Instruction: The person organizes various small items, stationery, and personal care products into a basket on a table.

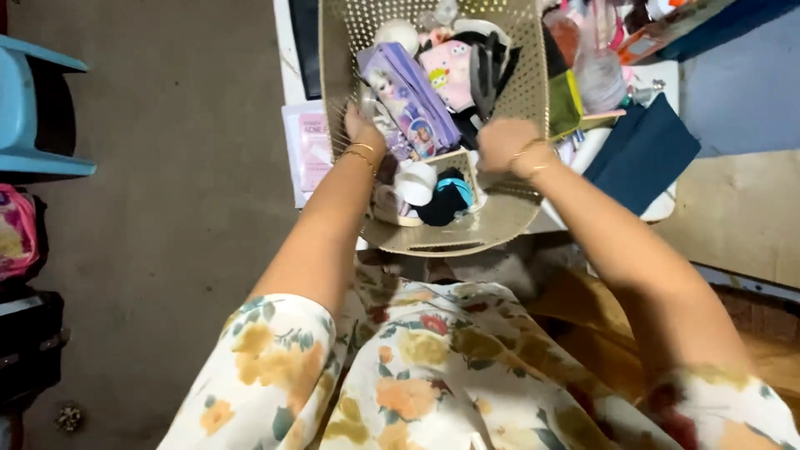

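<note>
Basket (508,218), beige plastic with small holes all over, tipped toward the lap and resting against a low white table (287,75); far rim cut off by the top edge. Crammed with a purple pencil case (408,96), a pink pouch (450,73), a white roll of tape (415,182), a dark bundle with a blue band (448,197); deeper items too jumbled to make out. Left hand (362,129) inside at the near left wall, fingers buried among the contents, grip impossible to tell. Right hand (504,143) curled shut over the right rim, blurred. Beside it, a folded navy cloth (642,150); far left, a blue chair (29,108), partly cropped.
</note>
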